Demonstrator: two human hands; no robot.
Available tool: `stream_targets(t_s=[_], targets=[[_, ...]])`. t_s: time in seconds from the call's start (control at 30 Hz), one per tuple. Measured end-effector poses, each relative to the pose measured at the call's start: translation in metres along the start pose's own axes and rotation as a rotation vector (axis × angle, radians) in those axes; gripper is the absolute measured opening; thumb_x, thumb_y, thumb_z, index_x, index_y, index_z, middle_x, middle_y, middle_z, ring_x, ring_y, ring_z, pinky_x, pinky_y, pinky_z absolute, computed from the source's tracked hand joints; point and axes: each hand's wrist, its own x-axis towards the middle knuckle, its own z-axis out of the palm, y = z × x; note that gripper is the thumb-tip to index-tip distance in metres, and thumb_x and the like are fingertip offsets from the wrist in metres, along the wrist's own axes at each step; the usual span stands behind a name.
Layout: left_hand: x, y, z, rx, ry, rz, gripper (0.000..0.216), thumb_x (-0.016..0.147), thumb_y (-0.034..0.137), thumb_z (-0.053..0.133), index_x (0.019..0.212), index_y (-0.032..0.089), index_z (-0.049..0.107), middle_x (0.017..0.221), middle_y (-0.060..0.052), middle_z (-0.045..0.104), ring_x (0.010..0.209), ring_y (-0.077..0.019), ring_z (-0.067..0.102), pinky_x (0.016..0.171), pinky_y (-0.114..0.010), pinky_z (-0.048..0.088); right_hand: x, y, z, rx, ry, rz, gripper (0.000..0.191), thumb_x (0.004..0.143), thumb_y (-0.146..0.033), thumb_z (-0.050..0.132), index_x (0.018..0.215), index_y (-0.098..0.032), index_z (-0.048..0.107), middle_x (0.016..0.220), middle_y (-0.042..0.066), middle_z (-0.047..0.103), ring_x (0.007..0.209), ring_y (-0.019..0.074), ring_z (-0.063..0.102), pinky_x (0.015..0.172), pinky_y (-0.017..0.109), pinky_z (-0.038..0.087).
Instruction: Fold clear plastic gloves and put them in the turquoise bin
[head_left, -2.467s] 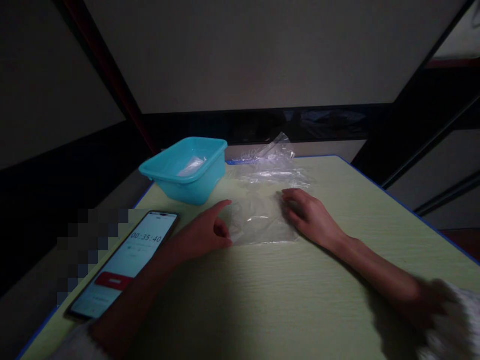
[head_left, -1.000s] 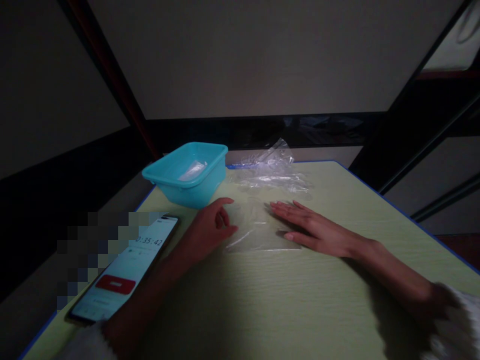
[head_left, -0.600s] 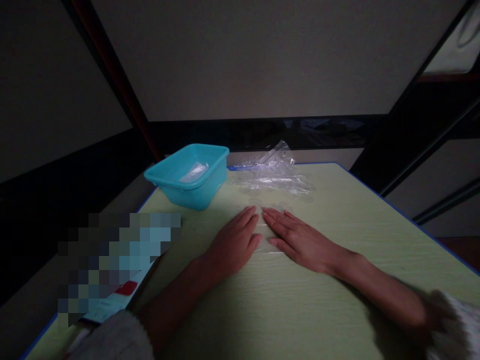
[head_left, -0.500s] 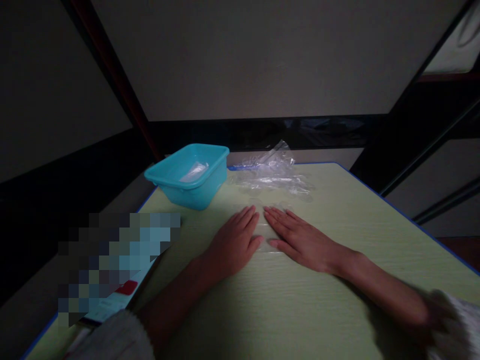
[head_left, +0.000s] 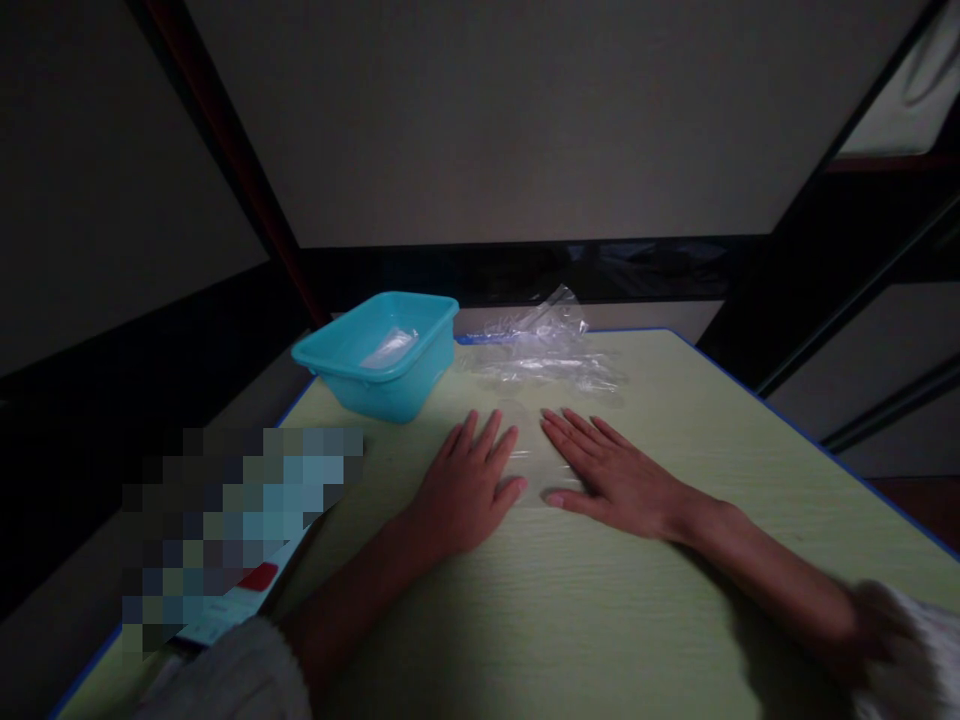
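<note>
A clear plastic bag [head_left: 532,463] lies flat on the pale green table [head_left: 570,600], mostly covered by my hands. My left hand [head_left: 466,490] rests palm down on its left part, fingers stretched and slightly spread. My right hand [head_left: 609,475] lies flat on its right part, fingers extended toward the far side. Only a narrow strip of the bag shows between the two hands.
A turquoise plastic tub [head_left: 381,352] holding a clear bag stands at the far left. A heap of crumpled clear bags [head_left: 544,345] lies at the far edge. A phone [head_left: 232,600], partly blurred out, lies by my left forearm. The table has a blue rim.
Both hands came together onto the bag and flattened; since half a second ago they have slid slightly apart across it, fingers more spread.
</note>
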Motion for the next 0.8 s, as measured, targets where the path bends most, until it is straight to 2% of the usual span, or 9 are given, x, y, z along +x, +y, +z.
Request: stream_targets(t_s=[0.43,0.6,0.8], targets=[[0.001,-0.001,0.005,0.017,0.046,0.003,0.053,0.089,0.040,0.042,0.133,0.011,0.038,0.143,-0.020,0.027,0.133,-0.0365,0.020,0.103,-0.051,0.027,-0.003,0.008,-0.003,0.012,-0.032,0.060,0.084,0.080,-0.069,0.031,0.143,-0.015,0.017,0.146,0.014,0.020,0.134,0.0287,0.017,0.107,0.051,0.019],[0.001,0.000,0.004,-0.018,0.048,-0.008,0.053,0.088,0.039,0.044,0.133,0.012,0.038,0.143,-0.019,0.027,0.133,-0.0352,0.019,0.103,-0.051,0.027,-0.006,0.018,-0.004,0.046,0.011,0.032,0.078,0.083,-0.064,0.030,0.143,-0.016,0.017,0.146,0.015,0.022,0.133,0.0284,0.020,0.106,0.053,0.021],[0.003,-0.001,0.001,-0.141,0.079,-0.088,0.050,0.089,0.030,0.040,0.133,0.008,0.036,0.145,-0.018,0.024,0.135,-0.0304,0.018,0.106,-0.049,0.024,-0.005,0.019,-0.009,0.022,0.165,0.172,0.065,0.090,-0.054,0.026,0.138,-0.010,0.030,0.142,0.018,0.032,0.131,0.0277,0.029,0.105,0.052,0.024]])
